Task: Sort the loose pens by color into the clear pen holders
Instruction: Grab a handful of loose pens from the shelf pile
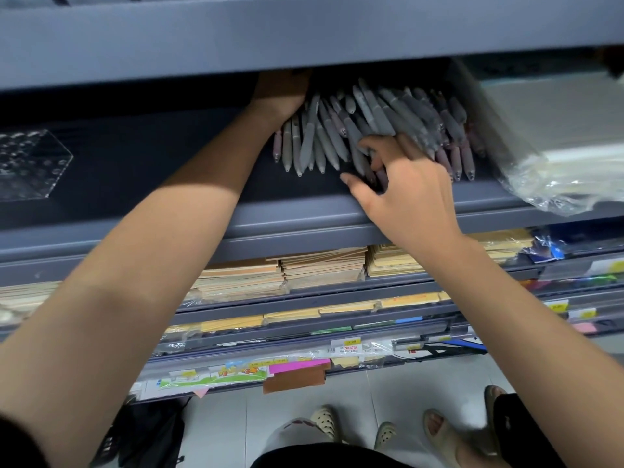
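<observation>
A heap of loose pens (354,130), grey and dull mauve, lies at upper centre of the frame on a dark grey shelf (270,228), tips pointing toward the front lip. The right hand (412,194) is spread wide on the near side of the heap, thumb stretched out to the lower left and fingertips bent into the pens; whether it holds any cannot be told. The left hand (280,92) reaches to the back left edge of the heap, right under the overhanging upper shelf (270,38), which hides its fingers in shadow, so its grip cannot be told.

Left of the pens a bare stretch of dark shelf runs to a clear pen holder (27,163) with round holes, at the frame's left edge and well apart from the heap. On the right, a plastic-wrapped package (526,143) lies just beside the pens, its wrapping spilling over the shelf lip. The gap between the two shelves is low.

Below, lower shelves carry stacks of paper goods (304,268). At bottom, sandalled feet (324,423) stand on pale tile.
</observation>
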The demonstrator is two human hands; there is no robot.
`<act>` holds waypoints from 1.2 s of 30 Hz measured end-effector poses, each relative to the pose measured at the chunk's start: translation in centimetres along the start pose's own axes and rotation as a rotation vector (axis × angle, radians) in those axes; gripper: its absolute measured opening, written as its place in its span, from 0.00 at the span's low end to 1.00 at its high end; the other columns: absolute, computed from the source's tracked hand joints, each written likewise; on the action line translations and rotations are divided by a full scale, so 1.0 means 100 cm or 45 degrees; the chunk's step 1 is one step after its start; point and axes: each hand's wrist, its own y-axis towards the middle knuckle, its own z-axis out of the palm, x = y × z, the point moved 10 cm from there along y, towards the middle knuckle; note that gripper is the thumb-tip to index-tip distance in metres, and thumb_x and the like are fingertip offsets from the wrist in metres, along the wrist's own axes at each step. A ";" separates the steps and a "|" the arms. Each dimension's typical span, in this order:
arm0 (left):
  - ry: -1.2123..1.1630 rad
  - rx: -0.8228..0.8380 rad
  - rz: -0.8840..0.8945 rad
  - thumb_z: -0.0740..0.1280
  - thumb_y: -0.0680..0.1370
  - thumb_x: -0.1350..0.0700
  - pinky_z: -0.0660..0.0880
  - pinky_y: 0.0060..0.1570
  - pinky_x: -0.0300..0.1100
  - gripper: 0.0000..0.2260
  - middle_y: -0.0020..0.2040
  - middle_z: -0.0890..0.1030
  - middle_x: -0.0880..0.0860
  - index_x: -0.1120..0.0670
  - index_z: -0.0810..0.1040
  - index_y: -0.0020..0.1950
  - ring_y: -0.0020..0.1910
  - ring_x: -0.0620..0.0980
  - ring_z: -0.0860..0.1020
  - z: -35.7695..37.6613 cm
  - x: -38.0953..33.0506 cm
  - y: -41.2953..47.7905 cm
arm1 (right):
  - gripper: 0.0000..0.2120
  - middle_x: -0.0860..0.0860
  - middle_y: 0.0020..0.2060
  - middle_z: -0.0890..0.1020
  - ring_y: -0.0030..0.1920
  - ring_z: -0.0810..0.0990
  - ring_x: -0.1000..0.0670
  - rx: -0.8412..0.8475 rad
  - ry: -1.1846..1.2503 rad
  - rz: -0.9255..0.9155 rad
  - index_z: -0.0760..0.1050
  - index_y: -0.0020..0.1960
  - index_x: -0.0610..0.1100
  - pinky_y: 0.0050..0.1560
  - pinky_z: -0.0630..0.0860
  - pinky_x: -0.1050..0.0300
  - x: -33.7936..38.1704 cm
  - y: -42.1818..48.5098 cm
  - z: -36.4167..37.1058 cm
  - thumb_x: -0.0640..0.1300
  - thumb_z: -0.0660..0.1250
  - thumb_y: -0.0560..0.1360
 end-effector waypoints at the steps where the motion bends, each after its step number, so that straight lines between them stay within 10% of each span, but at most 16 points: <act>1: 0.008 -0.002 -0.004 0.57 0.85 0.56 0.57 0.72 0.36 0.19 0.76 0.68 0.55 0.57 0.67 0.76 0.75 0.51 0.65 -0.002 0.000 -0.002 | 0.20 0.49 0.50 0.79 0.43 0.80 0.41 0.007 0.013 0.000 0.74 0.63 0.49 0.40 0.77 0.49 0.000 0.000 0.000 0.58 0.67 0.75; 9: 0.222 0.214 -0.238 0.64 0.75 0.32 0.73 0.64 0.42 0.30 0.68 0.78 0.54 0.49 0.77 0.69 0.66 0.53 0.76 0.002 -0.001 -0.056 | 0.14 0.47 0.51 0.81 0.43 0.81 0.40 -0.153 -0.111 0.022 0.78 0.56 0.49 0.38 0.70 0.55 -0.005 0.010 -0.023 0.56 0.64 0.77; 13: -0.100 0.243 -0.387 0.70 0.75 0.40 0.76 0.43 0.36 0.15 0.53 0.85 0.52 0.50 0.82 0.52 0.49 0.48 0.83 0.017 -0.001 -0.063 | 0.15 0.49 0.53 0.81 0.51 0.80 0.42 -0.027 -0.087 0.066 0.77 0.55 0.50 0.43 0.70 0.56 -0.013 0.021 -0.010 0.58 0.66 0.75; 17: -0.058 0.232 -0.449 0.67 0.73 0.41 0.79 0.58 0.46 0.22 0.61 0.82 0.56 0.54 0.82 0.60 0.59 0.54 0.81 0.022 -0.006 -0.062 | 0.15 0.46 0.50 0.83 0.51 0.81 0.41 -0.056 -0.047 0.025 0.78 0.57 0.47 0.44 0.74 0.53 -0.013 0.018 -0.009 0.56 0.67 0.75; 22: -0.039 0.286 -0.441 0.65 0.75 0.51 0.70 0.24 0.36 0.14 0.37 0.86 0.59 0.55 0.82 0.34 0.30 0.54 0.81 0.022 -0.004 -0.067 | 0.12 0.46 0.39 0.82 0.43 0.80 0.41 -0.109 0.166 0.055 0.80 0.52 0.42 0.40 0.76 0.51 -0.021 0.012 -0.007 0.50 0.68 0.76; 28: 0.175 0.470 -0.515 0.66 0.74 0.55 0.68 0.18 0.31 0.23 0.21 0.78 0.53 0.53 0.78 0.17 0.16 0.49 0.74 0.032 -0.014 -0.077 | 0.09 0.48 0.38 0.83 0.40 0.81 0.44 -0.130 0.309 0.137 0.81 0.48 0.43 0.41 0.78 0.49 -0.031 0.014 -0.007 0.49 0.67 0.76; 36: 0.294 0.439 -0.570 0.66 0.73 0.54 0.75 0.26 0.41 0.18 0.20 0.77 0.55 0.57 0.78 0.23 0.18 0.52 0.74 0.027 -0.016 -0.081 | 0.11 0.50 0.42 0.84 0.41 0.82 0.43 -0.179 0.281 0.202 0.81 0.49 0.49 0.41 0.77 0.52 -0.035 0.011 -0.016 0.54 0.64 0.76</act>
